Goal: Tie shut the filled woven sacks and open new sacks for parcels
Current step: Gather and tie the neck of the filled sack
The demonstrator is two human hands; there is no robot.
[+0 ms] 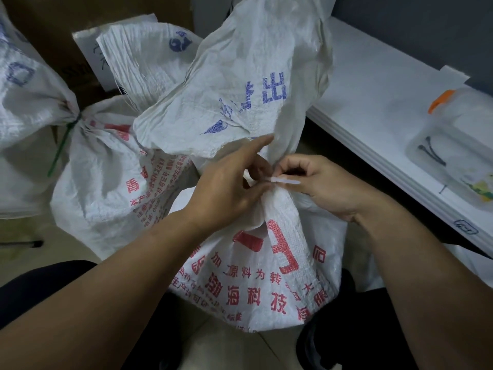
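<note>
Pinching a white cable tie [285, 180] between thumb and curled fingers, the right hand [322, 184] sits hard against the gathered neck of a filled woven sack [269, 265]. The tie's free end sticks out flat over the right knuckles. I cannot tell how far the tie runs round the neck, because both hands cover it.

The left hand [226, 189] meets the neck from the other side. Its thumb and lower fingers are curled in against the bunched cloth, gripping it. Its index finger is straight and touches the loose top of the sack, which flares up above the hands and carries blue print.

The sack is white with red characters on its body. It stands on the floor [229, 351] between the person's dark-clothed legs, directly below the hands.

Just behind it to the left stands a second sack [106, 172], also red-printed, with its neck cinched by a green cable tie [62, 146]. A cardboard box [53, 25] rises behind that.

To the right is a white table [373, 102]. It carries a clear plastic container [453, 156] with an orange cap [441, 100].
</note>
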